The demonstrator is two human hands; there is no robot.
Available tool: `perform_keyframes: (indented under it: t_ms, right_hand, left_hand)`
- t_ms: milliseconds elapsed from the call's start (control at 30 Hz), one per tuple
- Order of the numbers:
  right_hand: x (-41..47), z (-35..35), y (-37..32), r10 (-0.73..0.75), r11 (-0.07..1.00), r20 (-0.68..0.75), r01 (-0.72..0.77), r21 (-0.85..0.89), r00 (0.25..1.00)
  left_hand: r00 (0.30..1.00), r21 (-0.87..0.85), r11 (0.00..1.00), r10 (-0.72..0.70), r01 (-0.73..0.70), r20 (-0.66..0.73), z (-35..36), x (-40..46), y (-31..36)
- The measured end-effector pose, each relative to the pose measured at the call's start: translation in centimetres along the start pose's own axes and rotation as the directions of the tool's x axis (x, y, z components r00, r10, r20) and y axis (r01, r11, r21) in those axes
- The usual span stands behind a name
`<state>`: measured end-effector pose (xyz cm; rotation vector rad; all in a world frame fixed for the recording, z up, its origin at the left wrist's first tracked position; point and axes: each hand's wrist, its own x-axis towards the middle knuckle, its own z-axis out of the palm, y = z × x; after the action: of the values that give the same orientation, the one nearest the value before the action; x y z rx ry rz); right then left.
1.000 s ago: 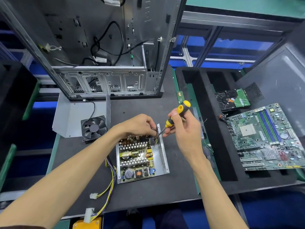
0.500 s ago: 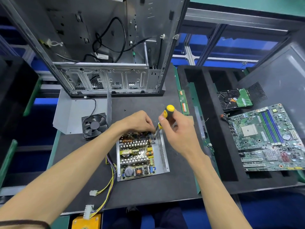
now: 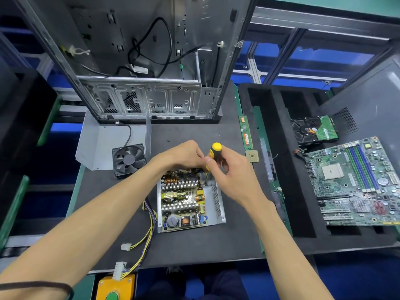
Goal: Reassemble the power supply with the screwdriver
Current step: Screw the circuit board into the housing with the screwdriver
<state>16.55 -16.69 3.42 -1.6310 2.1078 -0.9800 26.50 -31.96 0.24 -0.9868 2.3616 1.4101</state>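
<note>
The open power supply (image 3: 217, 204) lies on the dark mat, its circuit board with heatsinks and coils exposed in a metal tray. My right hand (image 3: 232, 173) grips the yellow-and-black screwdriver (image 3: 214, 149), held nearly upright with its tip down at the board's far right corner. My left hand (image 3: 184, 154) rests curled at the supply's far edge, fingertips beside the screwdriver shaft; what they pinch is hidden. The supply's grey cover (image 3: 97, 146) with a black fan (image 3: 128, 159) lies to the left.
An empty PC case (image 3: 140, 61) stands behind. Yellow cables with white connectors (image 3: 138, 247) trail off the supply's left. A RAM stick (image 3: 245, 133) and CPU chip (image 3: 252, 156) lie right of my hands. A foam tray (image 3: 285, 169) holds a hard drive (image 3: 313, 131) and motherboard (image 3: 355, 185).
The screwdriver has swung from a slant to nearly upright, its handle moving left and its tip settling on the board's far corner. My left hand stayed at the supply's far edge.
</note>
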Motion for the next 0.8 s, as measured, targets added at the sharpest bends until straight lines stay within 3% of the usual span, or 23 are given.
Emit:
perform_keyframes:
  t_ms: [800]
  right_hand:
    - [0.37,0.29,0.15,-0.040,0.999,0.018,0.040,-0.003,0.999]
  left_hand:
    - [0.999,-0.063,0.997,-0.052,0.052,0.000,-0.09,0.28,-0.31]
